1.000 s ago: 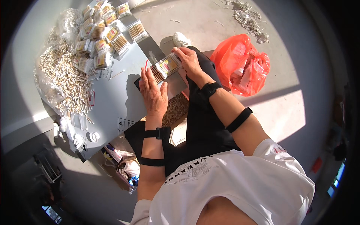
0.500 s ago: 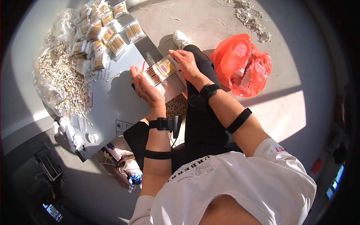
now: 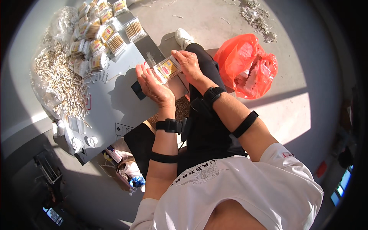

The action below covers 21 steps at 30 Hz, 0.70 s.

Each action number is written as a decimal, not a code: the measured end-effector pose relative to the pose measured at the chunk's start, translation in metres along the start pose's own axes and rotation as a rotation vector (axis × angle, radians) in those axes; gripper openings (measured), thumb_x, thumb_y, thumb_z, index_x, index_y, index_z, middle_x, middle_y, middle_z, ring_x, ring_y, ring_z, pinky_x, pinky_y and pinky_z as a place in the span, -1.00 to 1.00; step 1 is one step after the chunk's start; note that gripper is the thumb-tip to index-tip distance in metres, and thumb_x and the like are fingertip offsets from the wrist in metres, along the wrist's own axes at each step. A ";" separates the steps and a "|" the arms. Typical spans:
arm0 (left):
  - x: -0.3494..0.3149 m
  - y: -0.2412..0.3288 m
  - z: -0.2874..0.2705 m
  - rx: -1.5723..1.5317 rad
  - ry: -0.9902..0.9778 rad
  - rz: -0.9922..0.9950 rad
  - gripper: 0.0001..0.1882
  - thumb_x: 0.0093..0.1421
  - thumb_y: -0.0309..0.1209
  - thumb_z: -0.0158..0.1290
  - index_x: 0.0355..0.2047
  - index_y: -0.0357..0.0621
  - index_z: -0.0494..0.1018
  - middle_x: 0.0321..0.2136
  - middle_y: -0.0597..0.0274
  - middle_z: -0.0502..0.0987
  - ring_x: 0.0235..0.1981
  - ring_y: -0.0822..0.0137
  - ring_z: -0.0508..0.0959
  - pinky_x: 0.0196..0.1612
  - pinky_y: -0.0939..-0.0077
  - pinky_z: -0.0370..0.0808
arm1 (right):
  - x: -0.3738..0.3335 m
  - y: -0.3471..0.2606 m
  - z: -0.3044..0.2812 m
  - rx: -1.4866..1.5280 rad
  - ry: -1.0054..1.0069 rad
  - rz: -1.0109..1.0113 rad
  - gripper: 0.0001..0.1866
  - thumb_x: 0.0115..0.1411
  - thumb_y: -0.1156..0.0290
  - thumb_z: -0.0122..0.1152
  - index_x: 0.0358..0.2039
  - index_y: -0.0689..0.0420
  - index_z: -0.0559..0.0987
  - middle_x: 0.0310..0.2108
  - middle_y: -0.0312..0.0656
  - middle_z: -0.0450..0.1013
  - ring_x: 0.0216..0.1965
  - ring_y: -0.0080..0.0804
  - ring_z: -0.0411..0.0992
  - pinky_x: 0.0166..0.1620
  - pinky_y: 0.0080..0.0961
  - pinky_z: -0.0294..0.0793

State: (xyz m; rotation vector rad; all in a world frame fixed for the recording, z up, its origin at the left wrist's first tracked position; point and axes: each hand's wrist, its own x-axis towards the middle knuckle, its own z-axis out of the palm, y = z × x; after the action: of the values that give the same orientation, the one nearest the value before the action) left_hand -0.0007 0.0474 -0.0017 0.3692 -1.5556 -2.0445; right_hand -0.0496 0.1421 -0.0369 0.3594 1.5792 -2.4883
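Note:
A clear packet of cotton swabs (image 3: 167, 70) with a yellow label is held above the near right edge of the grey table. My right hand (image 3: 190, 67) pinches its right end between thumb and fingers. My left hand (image 3: 156, 87) has its fingers stretched out and its palm turned up, against the packet's left end. Farther left on the table lies a stack of filled swab packets (image 3: 116, 43), beside a big pile of loose cotton swabs (image 3: 63, 82) spilling from a clear plastic bag (image 3: 64, 21).
A red plastic bag (image 3: 234, 57) with pale contents stands on the floor to the right. Pale scraps (image 3: 257, 19) lie beyond it. Under the table's near side is an open box (image 3: 126, 170) of mixed items. A small white object (image 3: 92, 142) rests near the table's left corner.
The swabs that stuck out of the packet's left end now sit inside it. My left hand has shifted slightly right and toward me; the right hand has barely moved.

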 end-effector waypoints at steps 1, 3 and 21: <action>0.000 -0.001 0.001 0.001 0.001 -0.001 -0.27 0.35 -0.04 -0.23 0.26 -0.46 -0.05 0.25 -0.31 0.05 0.33 0.07 0.06 0.36 0.25 -0.04 | 0.000 0.000 0.000 -0.016 0.000 -0.005 -0.68 0.22 0.19 0.23 -0.45 0.24 0.60 -0.57 -0.45 0.39 -0.53 -0.73 0.25 -0.47 -0.70 0.25; 0.000 -0.003 0.003 -0.034 0.040 0.005 -0.29 0.35 -0.08 -0.21 0.25 -0.47 -0.04 0.24 -0.29 0.06 0.34 0.09 0.03 0.37 0.26 -0.05 | 0.000 -0.001 -0.001 -0.031 0.001 -0.008 -0.68 0.22 0.19 0.23 -0.45 0.24 0.59 -0.57 -0.45 0.38 -0.54 -0.73 0.25 -0.48 -0.70 0.25; 0.002 0.012 -0.002 -0.054 0.142 -0.098 -0.36 0.36 -0.18 -0.18 0.26 -0.42 -0.02 0.27 -0.25 0.03 0.30 0.13 0.12 0.34 0.30 0.04 | -0.008 -0.010 0.003 -0.082 0.030 0.040 -0.64 0.25 0.19 0.18 -0.43 0.29 0.58 -0.59 -0.41 0.38 -0.55 -0.70 0.24 -0.50 -0.64 0.25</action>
State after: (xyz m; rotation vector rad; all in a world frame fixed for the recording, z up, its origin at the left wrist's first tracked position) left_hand 0.0019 0.0426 0.0093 0.5670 -1.4195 -2.0809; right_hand -0.0454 0.1432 -0.0249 0.4138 1.6618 -2.3910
